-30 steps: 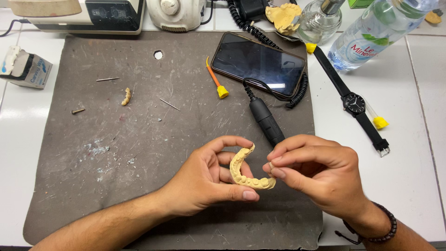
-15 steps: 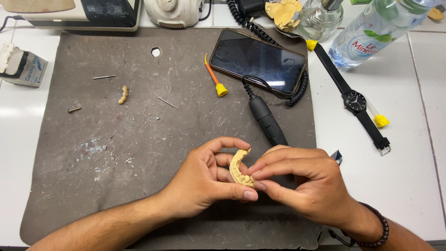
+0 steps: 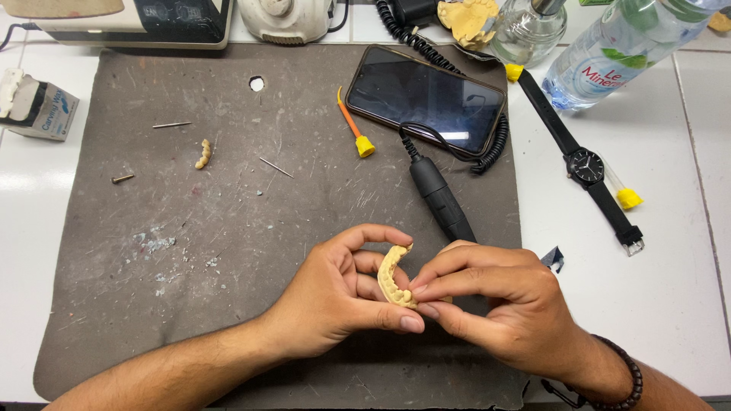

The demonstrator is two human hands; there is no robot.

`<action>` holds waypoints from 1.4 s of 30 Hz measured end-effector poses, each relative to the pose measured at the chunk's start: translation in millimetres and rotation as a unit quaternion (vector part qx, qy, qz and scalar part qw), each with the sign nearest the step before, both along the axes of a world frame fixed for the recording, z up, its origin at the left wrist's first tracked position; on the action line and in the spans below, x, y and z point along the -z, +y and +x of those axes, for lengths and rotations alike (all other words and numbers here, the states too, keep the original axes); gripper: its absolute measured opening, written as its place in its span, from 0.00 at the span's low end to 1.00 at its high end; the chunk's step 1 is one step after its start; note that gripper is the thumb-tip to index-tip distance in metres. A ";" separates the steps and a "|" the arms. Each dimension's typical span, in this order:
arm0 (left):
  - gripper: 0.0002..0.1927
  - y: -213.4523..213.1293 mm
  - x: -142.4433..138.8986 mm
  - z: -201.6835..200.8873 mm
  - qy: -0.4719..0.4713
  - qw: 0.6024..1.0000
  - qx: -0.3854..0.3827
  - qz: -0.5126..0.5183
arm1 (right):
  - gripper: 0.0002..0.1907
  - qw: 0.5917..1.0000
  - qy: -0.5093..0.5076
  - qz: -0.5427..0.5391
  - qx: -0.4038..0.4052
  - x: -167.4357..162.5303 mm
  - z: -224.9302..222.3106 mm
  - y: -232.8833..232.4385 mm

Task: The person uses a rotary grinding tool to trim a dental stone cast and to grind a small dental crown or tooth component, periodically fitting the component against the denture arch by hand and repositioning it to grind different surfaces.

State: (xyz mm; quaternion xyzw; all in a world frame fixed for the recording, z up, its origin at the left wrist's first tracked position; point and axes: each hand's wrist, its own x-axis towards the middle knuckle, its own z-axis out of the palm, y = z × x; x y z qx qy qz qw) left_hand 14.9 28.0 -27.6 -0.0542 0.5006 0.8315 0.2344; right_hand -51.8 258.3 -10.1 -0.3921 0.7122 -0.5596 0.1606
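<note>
A yellowish plaster dental cast (image 3: 392, 275), curved like a row of teeth, is held between both hands above the dark grey work mat (image 3: 228, 228). My left hand (image 3: 343, 301) grips it from the left, thumb under it and index finger arched over its top. My right hand (image 3: 502, 308) pinches its lower right part with thumb and fingertips; that end of the cast is hidden by the fingers. A dark bead bracelet sits on my right wrist.
A black rotary handpiece (image 3: 442, 199) with coiled cord lies just beyond my hands. Behind it are a phone (image 3: 425, 99), an orange tool with yellow tip (image 3: 355, 131), a wristwatch (image 3: 588, 167) and a water bottle (image 3: 609, 53). A small cast piece (image 3: 202, 154), pins and a screw lie at left.
My right hand has closed in on the cast, covering its right end, and the cast now stands more upright between my hands.
</note>
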 end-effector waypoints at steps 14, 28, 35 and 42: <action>0.37 -2.3 -0.9 0.4 -0.002 1.000 0.007 0.024 | 0.16 0.995 0.097 -0.015 -0.025 -5.3 0.6 -0.7; 0.29 -1.6 -2.1 10.7 0.463 0.805 -0.074 -0.365 | 0.18 0.999 0.007 -0.035 -0.002 -0.8 1.5 12.2; 0.21 -3.1 1.8 13.2 0.493 0.795 -0.073 -0.347 | 0.24 0.999 -0.006 -0.032 0.006 5.7 4.4 10.9; 0.19 -4.2 1.2 14.7 0.496 0.796 -0.069 -0.340 | 0.20 0.998 0.057 -0.032 -0.004 3.7 2.4 8.6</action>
